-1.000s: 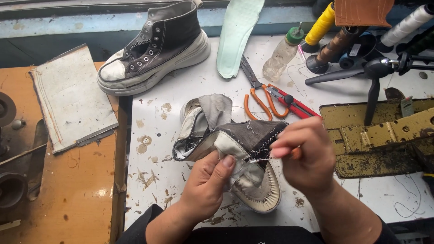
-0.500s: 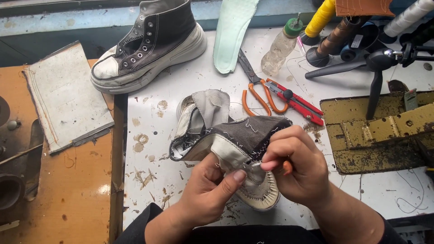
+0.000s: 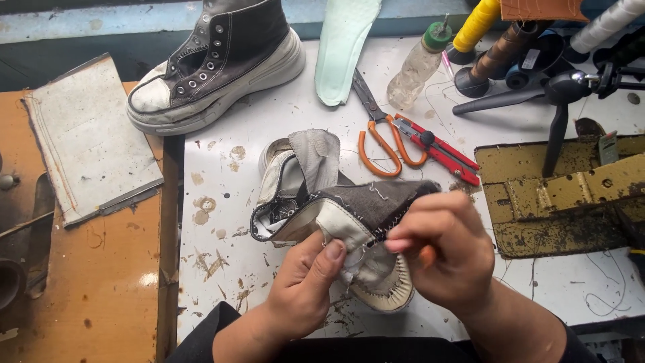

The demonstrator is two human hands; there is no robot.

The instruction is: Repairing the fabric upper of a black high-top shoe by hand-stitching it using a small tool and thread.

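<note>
A high-top sneaker [image 3: 215,64], pale insole [image 3: 342,47], orange-handled scissors [image 3: 383,134], plastic bottle [image 3: 416,64] and thread spools [image 3: 477,23] lie about

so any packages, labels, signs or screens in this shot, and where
No signs or screens.
Plastic bottle: back of the white table, right of the pale green insole; clear, ribbed, green cap, no label showing.
Small label: on a dark thread spool at the back right; pale rectangle.
Small tag: right edge, on the yellowish worn block; grey with a red top.
</note>
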